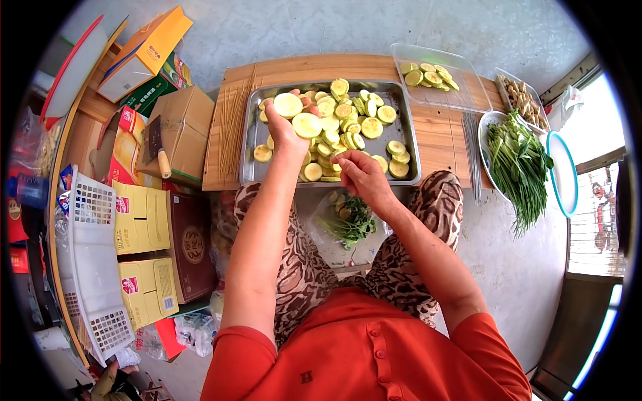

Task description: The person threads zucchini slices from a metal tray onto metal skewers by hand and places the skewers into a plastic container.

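My left hand (286,137) is raised over the left part of a metal tray (416,150), with zucchini slices (288,105) in its palm and fingers. Many more round zucchini slices (372,127), pale green with darker rims, lie heaped in the tray. At the tray's near edge, my right hand (366,179) has thumb and fingers pinched together beside the slices. What is between those fingertips, if anything, is too small to make out. Thin wooden skewers (231,134) lie on the wooden table (301,67) left of the tray.
A clear plastic box (468,93) with zucchini slices is at the back right. Thin metal rods (471,150) lie beside a bowl of leafy greens (515,150). A knife (158,147) rests by a cardboard box (187,120). Beneath the table, greens (354,224) sit in a bag.
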Motion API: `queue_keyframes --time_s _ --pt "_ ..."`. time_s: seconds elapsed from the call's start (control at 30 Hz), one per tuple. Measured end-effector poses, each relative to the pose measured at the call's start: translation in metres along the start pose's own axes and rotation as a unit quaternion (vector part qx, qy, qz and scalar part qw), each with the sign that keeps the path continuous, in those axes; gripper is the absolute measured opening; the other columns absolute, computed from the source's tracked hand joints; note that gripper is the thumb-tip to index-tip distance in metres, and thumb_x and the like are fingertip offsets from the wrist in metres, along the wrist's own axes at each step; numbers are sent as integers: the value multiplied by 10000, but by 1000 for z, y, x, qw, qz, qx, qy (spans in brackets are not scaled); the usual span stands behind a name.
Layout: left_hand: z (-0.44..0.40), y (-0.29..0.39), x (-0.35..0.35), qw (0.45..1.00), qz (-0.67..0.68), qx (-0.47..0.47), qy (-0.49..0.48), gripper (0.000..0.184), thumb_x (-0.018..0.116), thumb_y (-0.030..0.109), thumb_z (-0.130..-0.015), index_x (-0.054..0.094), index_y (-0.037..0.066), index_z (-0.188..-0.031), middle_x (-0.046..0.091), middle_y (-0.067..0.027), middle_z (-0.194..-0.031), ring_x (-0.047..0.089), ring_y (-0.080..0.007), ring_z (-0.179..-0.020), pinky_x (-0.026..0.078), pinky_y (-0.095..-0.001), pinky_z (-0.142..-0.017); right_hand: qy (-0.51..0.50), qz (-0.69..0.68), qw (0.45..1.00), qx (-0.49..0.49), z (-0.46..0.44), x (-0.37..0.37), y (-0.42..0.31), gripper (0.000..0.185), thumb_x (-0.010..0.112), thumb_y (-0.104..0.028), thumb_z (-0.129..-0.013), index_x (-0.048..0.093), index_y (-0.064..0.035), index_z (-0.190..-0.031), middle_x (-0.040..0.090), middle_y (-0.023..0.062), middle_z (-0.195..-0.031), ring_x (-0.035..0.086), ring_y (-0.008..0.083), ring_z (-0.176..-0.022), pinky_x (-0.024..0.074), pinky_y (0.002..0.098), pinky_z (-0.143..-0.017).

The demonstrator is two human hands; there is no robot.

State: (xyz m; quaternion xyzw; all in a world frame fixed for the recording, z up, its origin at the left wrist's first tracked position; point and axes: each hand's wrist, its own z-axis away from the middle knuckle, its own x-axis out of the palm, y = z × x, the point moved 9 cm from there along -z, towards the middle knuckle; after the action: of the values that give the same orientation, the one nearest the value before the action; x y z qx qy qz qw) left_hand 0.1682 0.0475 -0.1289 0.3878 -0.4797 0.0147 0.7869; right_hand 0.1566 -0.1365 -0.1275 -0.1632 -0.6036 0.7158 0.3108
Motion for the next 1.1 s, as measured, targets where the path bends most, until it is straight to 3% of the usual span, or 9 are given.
queue_keyframes --time_s 0.2,0.47,0.57,0.63,0.77,0.87,0.93,1.1 --pt "-3 20 -15 998 7 34 49 615 169 497 -948 559 24 -997 587 -148 -789 523 -294 -640 474 -432 -611 -22 44 999 1 4 -3 1 217 452 -193 -980 599 -36 -1010 480 -30 -584 386 44 -482 315 185 -448" --pt "-6 27 -26 999 15 27 42 633 142 504 -951 556 29 -1013 589 -143 -840 525 -287 -694 474 -440 -656 -57 49 997 2 9 -4 -4 232 432 -177 -982 610 -33 -1015 484 -27 -574 392 43 -485 322 186 -452" --pt "-3 21 -20 1000 6 1 30 631 138 512 -957 538 34 -1058 591 -144 -905 554 -300 -759 475 -439 -701 -54 14 998 16 11 -7 -5 224 441 -169 -973 617 -34 -1008 486 -26 -572 401 46 -485 328 186 -452" --pt "-5 17 -28 998 1 0 62 565 257 517 -949 534 39 -1067 585 -151 -973 582 -326 -768 500 -442 -678 -51 -35 998 23 12 -11 -7 218 451 -179 -959 618 -40 -978 499 -22 -568 402 54 -474 331 191 -460" --pt "-11 11 -39 997 -58 -4 52 605 238 564 -952 477 44 -1150 522 -143 -1143 567 -334 -1018 416 -469 -894 -40 -112 992 46 11 -16 -4 215 462 -172 -960 624 -32 -980 470 -31 -569 372 60 -489 299 196 -450" --pt "-8 13 -49 985 -133 0 107 696 275 585 -938 267 64 -1399 378 -162 -1349 484 -316 -1146 377 -488 -959 -17 -118 993 26 9 -24 -5 216 457 -179 -961 617 -37 -991 468 -32 -576 363 58 -493 294 194 -463" --pt "-11 15 -53 986 -125 15 109 735 336 589 -922 219 80 -1440 414 -168 -1335 513 -302 -1114 382 -475 -942 -5 -125 992 13 7 -35 -5 219 450 -181 -963 612 -39 -1001 467 -32 -580 361 56 -499 291 197 -465" --pt "-3 21 -42 984 -147 26 95 693 289 579 -936 286 73 -1411 393 -171 -1384 494 -311 -1163 386 -447 -951 41 -186 981 -16 -5 -77 -25 203 457 -155 -942 601 -17 -982 498 5 -576 402 86 -471 312 206 -450"
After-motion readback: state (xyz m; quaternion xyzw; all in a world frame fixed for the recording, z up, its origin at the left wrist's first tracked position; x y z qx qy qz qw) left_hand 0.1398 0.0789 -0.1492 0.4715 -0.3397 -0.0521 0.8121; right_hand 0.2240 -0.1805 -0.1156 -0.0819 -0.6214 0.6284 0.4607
